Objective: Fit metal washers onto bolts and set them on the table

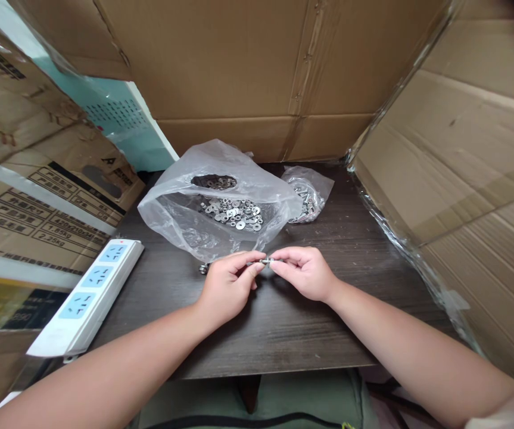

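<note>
Between my two hands, just above the dark table, is a small silver bolt [264,261]. My left hand [229,285] pinches one end of it between thumb and fingers. From the other side, my right hand [307,274] is closed on a small washer [269,261] that sits around the bolt; the fingertips partly hide it. Beyond the hands lies an open clear plastic bag [171,205] with many loose metal washers and nuts [239,213] in it. A small metal piece [203,269] rests on the table beside my left hand.
A smaller clear bag of bolts [305,199] stands behind on the right. To the left lies a white power strip [93,286]. Cardboard walls [239,59] enclose the back and both sides of the dark wooden table [328,333], whose front edge is close to me.
</note>
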